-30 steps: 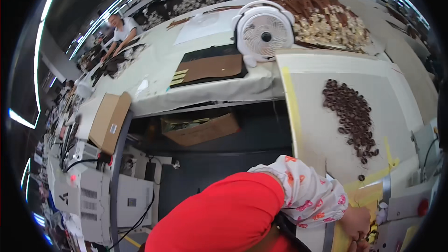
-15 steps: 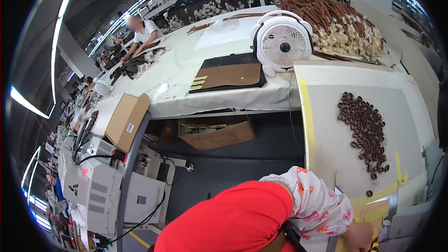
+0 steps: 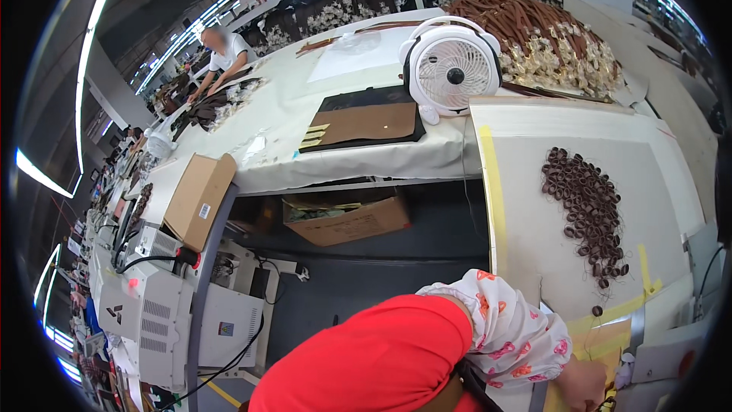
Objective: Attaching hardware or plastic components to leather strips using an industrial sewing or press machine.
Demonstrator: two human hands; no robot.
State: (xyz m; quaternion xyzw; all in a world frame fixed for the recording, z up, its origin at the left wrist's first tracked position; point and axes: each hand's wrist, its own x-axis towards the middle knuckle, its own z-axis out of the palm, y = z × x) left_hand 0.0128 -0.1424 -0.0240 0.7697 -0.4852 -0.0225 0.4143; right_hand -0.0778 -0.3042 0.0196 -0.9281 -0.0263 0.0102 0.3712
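My left hand (image 3: 582, 384), below a white sleeve cover (image 3: 512, 336) printed with red and pink figures, is low at the right on a yellow-taped work surface (image 3: 602, 337). Its fingers bend downward and look closed, but the lower edge cuts them off, and what they hold cannot be made out. Just beyond the hand lies a single small dark brown loop (image 3: 597, 310) with a thread trailing from it. Farther up the board is a heap of similar brown loops (image 3: 585, 210) with loose thread ends. My right hand is out of the picture.
A white fan (image 3: 455, 69) stands on the cloth-covered table (image 3: 282, 152), beside brown and black flat pieces (image 3: 366, 122). Brown straps (image 3: 526, 23) are piled behind it. At left are a cardboard box (image 3: 200, 202) and a white machine (image 3: 145, 320). A co-worker (image 3: 225, 53) handles dark pieces.
The whole view has shifted slightly, so the surroundings sit a little farther left. My left hand stays at the same spot on the work surface, with hardly any movement.
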